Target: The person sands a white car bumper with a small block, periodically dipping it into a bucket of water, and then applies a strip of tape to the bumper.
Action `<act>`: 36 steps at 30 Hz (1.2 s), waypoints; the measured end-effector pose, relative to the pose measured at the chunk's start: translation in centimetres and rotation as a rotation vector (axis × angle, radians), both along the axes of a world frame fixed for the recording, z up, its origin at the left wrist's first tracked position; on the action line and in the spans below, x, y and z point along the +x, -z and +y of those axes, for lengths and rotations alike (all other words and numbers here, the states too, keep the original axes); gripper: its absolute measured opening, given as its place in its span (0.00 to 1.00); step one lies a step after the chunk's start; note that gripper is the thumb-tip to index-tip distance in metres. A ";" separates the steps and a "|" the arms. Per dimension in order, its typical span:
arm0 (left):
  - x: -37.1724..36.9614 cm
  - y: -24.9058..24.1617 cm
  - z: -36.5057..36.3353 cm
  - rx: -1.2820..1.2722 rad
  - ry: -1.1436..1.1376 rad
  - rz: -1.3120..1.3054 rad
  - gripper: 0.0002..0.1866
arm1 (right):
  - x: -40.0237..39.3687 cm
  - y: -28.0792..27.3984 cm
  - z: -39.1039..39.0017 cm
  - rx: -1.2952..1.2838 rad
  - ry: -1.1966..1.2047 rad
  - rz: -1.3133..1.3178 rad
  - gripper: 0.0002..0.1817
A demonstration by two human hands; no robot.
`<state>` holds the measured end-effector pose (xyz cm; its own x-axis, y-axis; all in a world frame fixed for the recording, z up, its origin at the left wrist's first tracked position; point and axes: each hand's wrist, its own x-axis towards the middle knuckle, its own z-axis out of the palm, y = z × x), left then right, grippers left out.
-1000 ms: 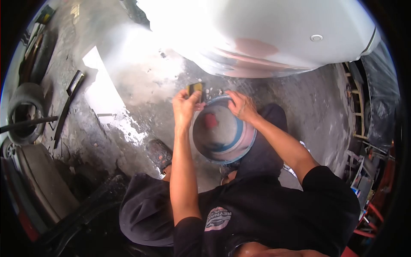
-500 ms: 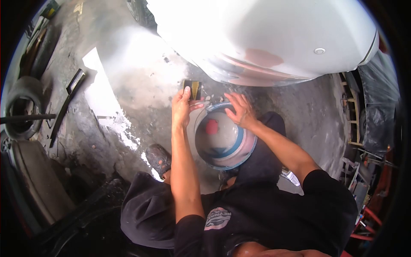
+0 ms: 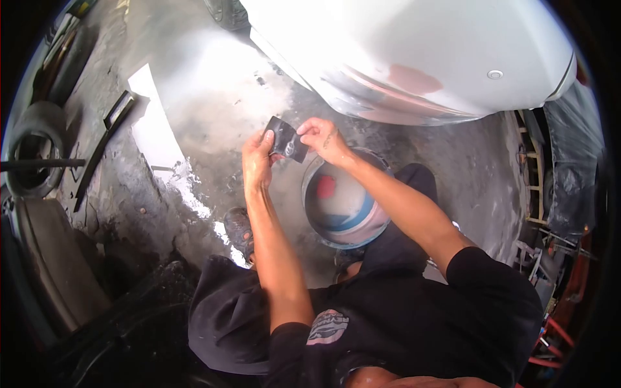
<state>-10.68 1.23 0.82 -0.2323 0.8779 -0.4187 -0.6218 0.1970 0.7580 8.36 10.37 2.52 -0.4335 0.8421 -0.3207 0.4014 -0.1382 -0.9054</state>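
While the person crouches on the wet concrete floor (image 3: 194,97), both hands are raised just above the far rim of a round bucket (image 3: 352,229) and share a small dark sheet (image 3: 286,140), which looks like a piece of wet sandpaper. Its lower left edge is pinched by the left hand (image 3: 257,158), thumb on the near face and fingers curled behind, so that hand is closed around the sheet's edge. From the other side, the right hand (image 3: 323,138) grips the upper right edge with thumb and fingertips drawn together. Held between them, the sheet is tilted, just beyond the bucket and not touching it. Inside the bucket lies cloudy water with a red block (image 3: 326,186) sitting in it, and a blue band runs around the inner wall. Above the hands curves a white car bumper (image 3: 420,45) bearing a reddish primer patch (image 3: 414,79). Near the left knee a dark shoe (image 3: 238,227) rests on the floor. Off to the far left lies a tyre (image 3: 29,161) with a metal bar across it.
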 end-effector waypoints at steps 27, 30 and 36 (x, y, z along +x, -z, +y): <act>6.2 -5.6 14.9 0.308 -0.640 0.151 0.23 | 4.3 -7.0 1.6 0.592 -0.223 -0.354 0.16; 9.8 -6.2 16.2 0.377 -0.570 0.522 0.29 | 9.2 -5.6 0.1 0.793 -0.342 -0.480 0.16; 10.1 -8.5 16.3 0.304 -0.510 0.521 0.34 | 12.3 -2.1 -2.7 0.719 -0.334 -0.507 0.22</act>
<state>-0.55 17.57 9.32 -0.7371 0.6689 0.0957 -0.1297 -0.2791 0.9515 20.66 7.72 4.57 -0.6395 0.7687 0.0115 0.6888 0.5796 -0.4354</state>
